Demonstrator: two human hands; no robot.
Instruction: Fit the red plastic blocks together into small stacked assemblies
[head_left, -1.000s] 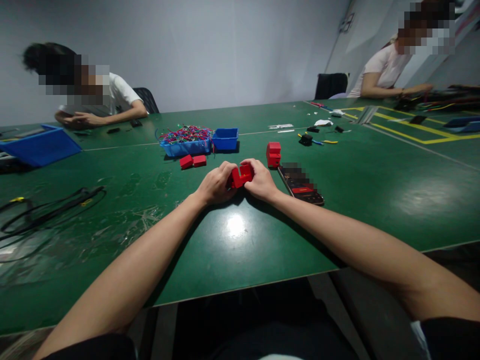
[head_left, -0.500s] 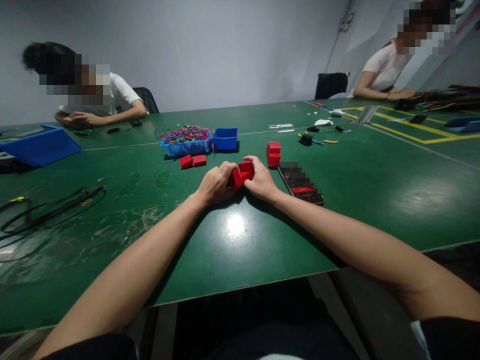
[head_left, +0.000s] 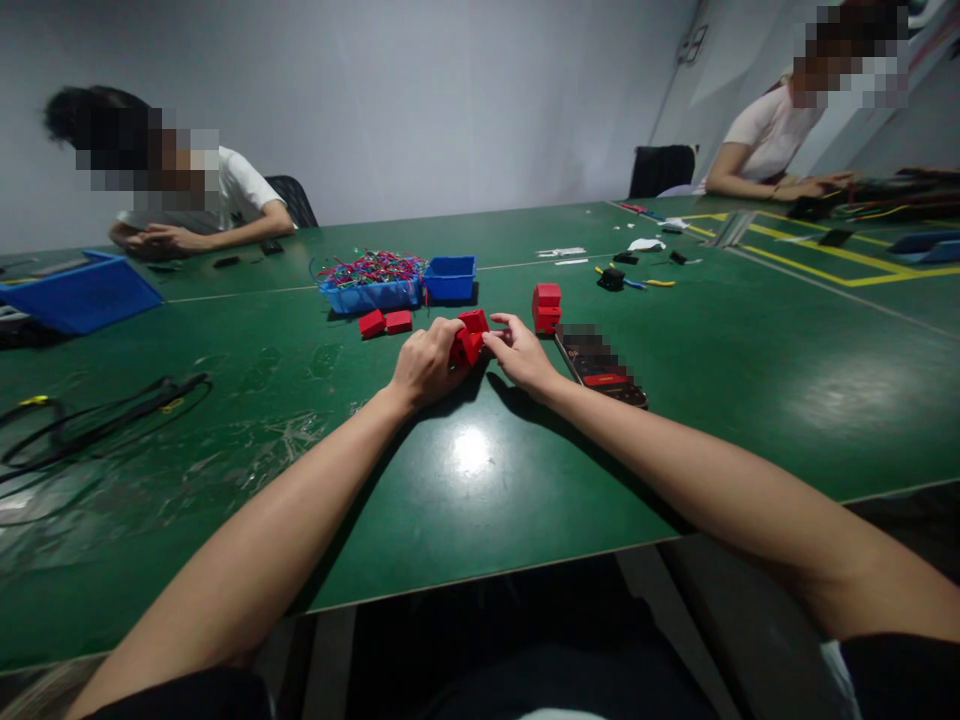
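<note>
Your left hand (head_left: 426,364) grips the red piece (head_left: 469,347); your right hand (head_left: 523,358) has fingers parted. Held one-handed, it could slip toward the near worktop (head_left: 480,530) edge

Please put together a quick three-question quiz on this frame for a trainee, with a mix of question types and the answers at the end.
1. Open question: What device lies on the table just to the right of the right hand?

2. True or false: The wire-filled blue bin stands to the left of the smaller blue bin.

3. Fill in the blank: The fingers of the ____ hand are wrapped around the red block-like piece.

Key:
1. A smartphone.
2. True.
3. Left; the left hand grips it.
</note>
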